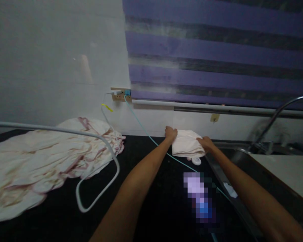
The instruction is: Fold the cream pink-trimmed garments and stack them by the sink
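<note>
Pale pink folded cloth [186, 143] lies at the back edge of the black counter [146, 188], close under the wall and just left of the sink [232, 158]. Both forearms stretch straight forward from the near edge, converging on it. The left hand [170, 133] rests knuckles-up on the cloth's upper left corner, its grip pressed together on the fabric. The right hand [206, 143] lies on the cloth's right edge, fingers curled over and pinching the fabric there. So the cloth sits between the two hands, touching both.

A small white round object [196, 161] lies just below the cloth's near edge, touching or nearly touching it; what it is cannot be told. A thin teal cord [146, 132] runs from a wall outlet [121, 95] down across the counter, passing under the left forearm. On the counter's left part lies a large crumpled cream sheet [40, 161] with reddish trim, with a grey hose [98, 188] looping over and beside it. A faucet [277, 116] arches over the sink at the right. Purple striped blinds [217, 50] hang on the wall above. No writing can be read anywhere.
</note>
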A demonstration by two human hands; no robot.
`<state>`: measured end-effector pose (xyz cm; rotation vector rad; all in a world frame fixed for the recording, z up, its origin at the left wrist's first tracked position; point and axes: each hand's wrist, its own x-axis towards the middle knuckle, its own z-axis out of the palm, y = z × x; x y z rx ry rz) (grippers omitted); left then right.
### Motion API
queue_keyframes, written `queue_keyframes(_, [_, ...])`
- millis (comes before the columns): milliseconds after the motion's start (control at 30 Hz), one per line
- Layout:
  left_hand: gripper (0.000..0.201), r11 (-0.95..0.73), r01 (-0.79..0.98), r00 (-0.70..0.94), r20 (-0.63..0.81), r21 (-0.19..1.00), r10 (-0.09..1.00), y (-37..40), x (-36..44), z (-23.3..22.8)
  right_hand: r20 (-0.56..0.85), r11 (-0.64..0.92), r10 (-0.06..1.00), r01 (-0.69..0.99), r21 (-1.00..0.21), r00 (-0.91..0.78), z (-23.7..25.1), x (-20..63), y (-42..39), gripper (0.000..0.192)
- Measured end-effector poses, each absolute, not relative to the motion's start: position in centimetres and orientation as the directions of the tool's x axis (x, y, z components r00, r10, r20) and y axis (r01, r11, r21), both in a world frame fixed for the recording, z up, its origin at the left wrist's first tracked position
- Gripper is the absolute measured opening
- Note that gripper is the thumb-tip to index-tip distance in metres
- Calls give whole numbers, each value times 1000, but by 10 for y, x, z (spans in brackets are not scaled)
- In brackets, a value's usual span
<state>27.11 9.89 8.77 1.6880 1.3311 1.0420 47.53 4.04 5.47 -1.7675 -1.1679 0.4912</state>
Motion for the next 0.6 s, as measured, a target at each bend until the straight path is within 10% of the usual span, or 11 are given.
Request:
queue_keyframes(233, [70,-419,712,486,36,564,873,124,294,7,244,165,959,984,-72,-143,-3,475,90,55])
queue_keyframes(600, [68,-552,779,572,24,296,820,114,293,16,165,114,978,990,80,-126,-23,479,114,59])
